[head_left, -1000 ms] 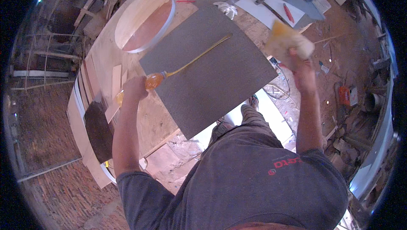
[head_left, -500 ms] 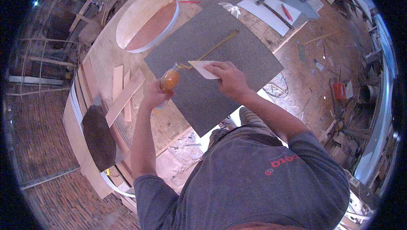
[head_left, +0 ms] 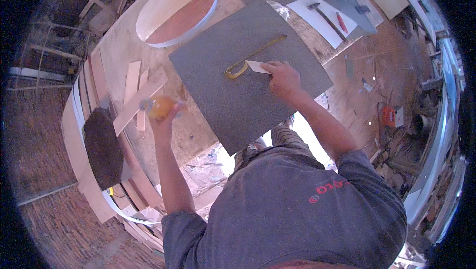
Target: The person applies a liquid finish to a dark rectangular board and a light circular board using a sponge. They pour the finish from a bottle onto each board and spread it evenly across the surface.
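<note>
My left hand (head_left: 166,116) is closed round a clear bottle (head_left: 160,106) of amber, glue-like liquid, tilted on its side over the left part of the table; motion blurs it a little. Between the fingers of my right hand (head_left: 284,76) is a flat, pale spreader card (head_left: 258,66). Its edge meets a hooked line of yellowish glue (head_left: 239,73) on a dark grey square sheet (head_left: 213,95). From there the glue runs as a thin streak toward the sheet's far right side.
An oval wooden frame with a white rim (head_left: 184,42) stands at the far left. Thin wood strips (head_left: 135,101) lie near my left hand. At the far right, a hammer (head_left: 328,20) and a red-handled tool (head_left: 341,22) rest on a white sheet (head_left: 313,18).
My left hand has swung the bottle left, away from the dark sheet, and turned it sideways. My right hand has moved slightly right with the card. The glue now forms a hook.
</note>
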Demonstrator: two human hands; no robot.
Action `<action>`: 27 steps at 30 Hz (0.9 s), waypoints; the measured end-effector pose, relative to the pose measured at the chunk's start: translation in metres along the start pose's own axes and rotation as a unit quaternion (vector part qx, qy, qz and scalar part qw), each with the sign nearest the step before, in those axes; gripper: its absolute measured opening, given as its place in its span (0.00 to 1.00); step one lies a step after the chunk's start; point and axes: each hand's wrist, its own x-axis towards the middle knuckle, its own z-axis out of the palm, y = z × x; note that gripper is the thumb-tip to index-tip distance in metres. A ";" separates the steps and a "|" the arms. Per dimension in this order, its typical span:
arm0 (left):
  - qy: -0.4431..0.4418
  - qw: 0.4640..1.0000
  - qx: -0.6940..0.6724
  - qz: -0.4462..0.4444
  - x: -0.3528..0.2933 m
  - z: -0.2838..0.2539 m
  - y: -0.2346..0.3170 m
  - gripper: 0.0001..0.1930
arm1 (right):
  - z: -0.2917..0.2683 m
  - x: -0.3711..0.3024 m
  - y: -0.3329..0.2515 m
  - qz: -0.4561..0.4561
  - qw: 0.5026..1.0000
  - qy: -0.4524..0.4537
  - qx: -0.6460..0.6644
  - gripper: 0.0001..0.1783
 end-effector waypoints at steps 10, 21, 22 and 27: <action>0.254 0.961 0.089 -0.062 -0.087 -0.107 -0.139 0.21 | 0.034 0.049 -0.045 -0.060 0.982 -0.086 -0.157 0.22; 0.262 0.954 0.139 -0.035 -0.083 -0.093 -0.132 0.36 | 0.049 0.056 -0.041 -0.078 0.973 -0.101 -0.194 0.25; 0.276 0.950 0.140 -0.035 -0.087 -0.091 -0.131 0.38 | 0.048 0.056 -0.044 -0.071 0.974 -0.101 -0.190 0.24; 0.349 0.912 0.212 -0.027 -0.108 -0.066 -0.115 0.43 | 0.044 0.056 -0.050 -0.050 0.979 -0.094 -0.173 0.23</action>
